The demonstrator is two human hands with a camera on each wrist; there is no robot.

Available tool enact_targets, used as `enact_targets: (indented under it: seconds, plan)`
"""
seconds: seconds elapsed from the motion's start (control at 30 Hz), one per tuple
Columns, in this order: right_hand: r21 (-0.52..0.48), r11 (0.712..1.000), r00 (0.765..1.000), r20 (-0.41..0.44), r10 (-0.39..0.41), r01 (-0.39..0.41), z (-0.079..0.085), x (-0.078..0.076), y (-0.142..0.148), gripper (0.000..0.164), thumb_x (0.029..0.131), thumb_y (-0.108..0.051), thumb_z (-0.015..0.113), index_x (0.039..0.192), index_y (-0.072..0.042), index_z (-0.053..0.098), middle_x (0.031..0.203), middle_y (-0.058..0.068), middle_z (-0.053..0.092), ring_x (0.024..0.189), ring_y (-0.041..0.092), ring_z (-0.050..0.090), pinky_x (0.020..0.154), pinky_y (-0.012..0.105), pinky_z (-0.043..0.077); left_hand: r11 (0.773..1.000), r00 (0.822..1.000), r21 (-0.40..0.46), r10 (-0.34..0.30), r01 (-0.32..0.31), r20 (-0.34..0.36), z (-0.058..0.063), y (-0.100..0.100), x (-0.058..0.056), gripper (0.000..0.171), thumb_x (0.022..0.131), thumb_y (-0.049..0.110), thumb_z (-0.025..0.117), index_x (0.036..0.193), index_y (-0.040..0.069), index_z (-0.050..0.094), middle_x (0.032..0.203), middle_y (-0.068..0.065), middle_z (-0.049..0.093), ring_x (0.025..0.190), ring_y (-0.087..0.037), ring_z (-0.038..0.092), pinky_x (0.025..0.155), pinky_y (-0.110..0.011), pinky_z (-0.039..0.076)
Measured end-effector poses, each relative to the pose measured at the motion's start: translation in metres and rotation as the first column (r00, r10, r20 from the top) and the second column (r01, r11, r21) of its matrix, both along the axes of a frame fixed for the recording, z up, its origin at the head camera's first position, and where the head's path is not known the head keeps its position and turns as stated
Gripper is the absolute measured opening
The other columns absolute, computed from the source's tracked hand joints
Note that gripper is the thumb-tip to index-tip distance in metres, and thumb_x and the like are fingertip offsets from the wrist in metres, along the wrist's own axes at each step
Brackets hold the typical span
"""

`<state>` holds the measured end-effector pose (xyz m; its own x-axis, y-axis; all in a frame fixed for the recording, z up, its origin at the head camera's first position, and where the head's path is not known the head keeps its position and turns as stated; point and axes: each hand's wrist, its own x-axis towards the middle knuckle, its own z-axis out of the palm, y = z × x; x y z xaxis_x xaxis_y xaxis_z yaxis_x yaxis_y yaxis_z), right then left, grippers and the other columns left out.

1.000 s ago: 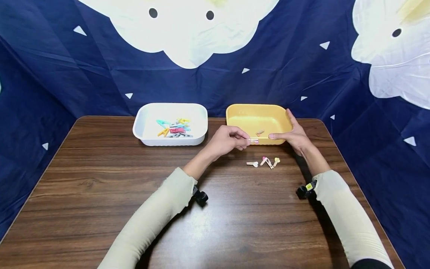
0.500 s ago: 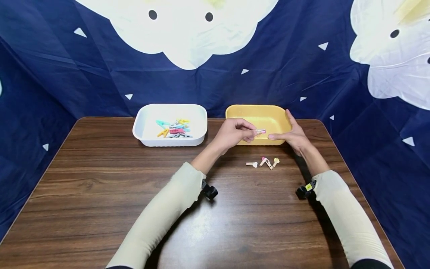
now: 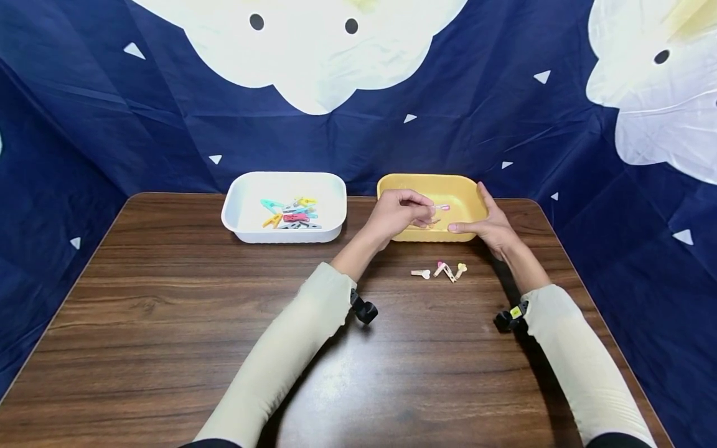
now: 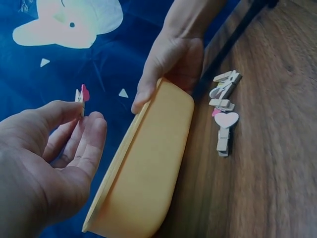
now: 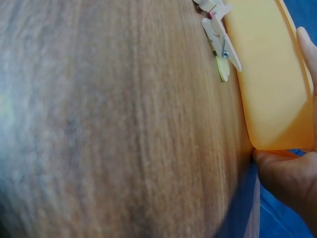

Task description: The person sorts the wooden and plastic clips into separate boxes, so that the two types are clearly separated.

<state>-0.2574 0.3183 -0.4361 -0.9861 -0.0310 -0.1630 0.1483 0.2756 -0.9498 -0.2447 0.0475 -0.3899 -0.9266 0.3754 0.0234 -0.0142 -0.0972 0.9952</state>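
My left hand point(image 3: 399, 214) pinches a small wooden clothespin point(image 4: 81, 97) with a pink heart on it, above the yellow bin point(image 3: 417, 181). In the left wrist view the clothespin stands upright between thumb and fingertips, level with the bin's rim. My right hand point(image 3: 493, 225) grips the right end of the bin, its thumb along the front rim and a finger up the side. Inside the bin, a small clothespin shows partly behind the left hand. Several wooden clothespins lie on the table before the bin: one with a white heart point(image 3: 424, 274), one with yellow point(image 3: 461, 269), others between them.
A white bin point(image 3: 241, 211) stands to the left of the yellow one, with several coloured plastic clothespins point(image 3: 295, 218) in it. Both are near the back edge of the wooden table point(image 3: 168, 323). A dark blue printed cloth point(image 3: 336, 143) hangs behind.
My left hand has moved right and farther in, carrying the pink-heart clothespin from the yellow bin's front rim to above its inside. The right hand has stayed on the bin.
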Motion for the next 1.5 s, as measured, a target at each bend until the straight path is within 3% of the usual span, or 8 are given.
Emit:
enact_targets:
  seconds: [0.2, 0.73, 0.87, 1.07, 1.4, 1.5]
  plan:
    - [0.004, 1.000, 1.000, -0.001, -0.004, 0.004, 0.000, 0.001, 0.000, 0.142, 0.089, -0.002, 0.094, 0.183, -0.032, -0.008, 0.193, -0.002, -0.004, 0.175, 0.021, 0.020, 0.144, 0.037, 0.021, 1.000, 1.000, 0.018, 0.022, -0.022, 0.015, 0.003, 0.009, -0.008, 0.015, 0.101, -0.004, 0.077, 0.114, -0.010, 0.080, 0.094, -0.007, 0.080, 0.077, -0.013, 0.077, 0.082, -0.032, 0.071]
    - [-0.015, 1.000, 1.000, -0.002, -0.009, 0.009, -0.002, 0.001, 0.000, 0.142, 0.089, 0.000, 0.093, 0.184, -0.033, -0.007, 0.193, 0.001, 0.000, 0.174, 0.022, 0.024, 0.143, 0.038, 0.023, 0.989, 0.985, 0.022, 0.144, -0.146, 0.095, 0.012, 0.026, -0.031, 0.009, 0.099, -0.004, 0.081, 0.107, -0.009, 0.081, 0.087, -0.006, 0.077, 0.071, -0.012, 0.075, 0.075, -0.027, 0.069]
    - [-0.015, 1.000, 1.000, -0.004, -0.012, 0.012, -0.002, 0.001, 0.000, 0.142, 0.088, 0.000, 0.093, 0.184, -0.033, -0.006, 0.193, 0.001, 0.000, 0.174, 0.023, 0.023, 0.144, 0.038, 0.021, 0.983, 0.979, 0.003, 0.180, -0.181, 0.099, 0.013, 0.028, -0.036, 0.007, 0.100, -0.003, 0.082, 0.105, -0.007, 0.081, 0.088, -0.009, 0.078, 0.072, -0.013, 0.075, 0.077, -0.028, 0.069]
    - [-0.029, 1.000, 1.000, -0.007, -0.012, 0.012, -0.003, 0.001, -0.001, 0.141, 0.089, 0.002, 0.092, 0.184, -0.033, -0.006, 0.193, 0.002, 0.002, 0.173, 0.024, 0.025, 0.143, 0.039, 0.023, 0.976, 0.970, -0.008, 0.219, -0.219, 0.106, 0.012, 0.029, -0.040, 0.008, 0.099, -0.004, 0.082, 0.106, -0.007, 0.082, 0.103, -0.019, 0.084, 0.077, -0.015, 0.076, 0.087, -0.036, 0.071]
    - [-0.014, 1.000, 1.000, 0.008, -0.004, 0.004, 0.000, 0.001, 0.001, 0.143, 0.088, -0.001, 0.094, 0.183, -0.035, -0.007, 0.193, -0.002, -0.002, 0.174, 0.021, 0.023, 0.143, 0.037, 0.022, 0.991, 0.989, -0.026, 0.135, -0.133, 0.053, 0.012, 0.028, -0.036, 0.010, 0.099, -0.003, 0.080, 0.108, -0.008, 0.081, 0.094, -0.014, 0.082, 0.081, -0.026, 0.080, 0.097, -0.052, 0.069]
    - [-0.011, 1.000, 1.000, 0.011, -0.001, 0.001, 0.000, 0.000, 0.001, 0.143, 0.089, -0.001, 0.094, 0.183, -0.035, -0.008, 0.193, -0.002, -0.003, 0.174, 0.022, 0.023, 0.143, 0.037, 0.022, 0.995, 0.993, -0.018, 0.098, -0.097, 0.061, 0.013, 0.027, -0.034, 0.012, 0.100, -0.003, 0.080, 0.111, -0.008, 0.080, 0.099, -0.016, 0.083, 0.080, -0.022, 0.079, 0.094, -0.046, 0.070]
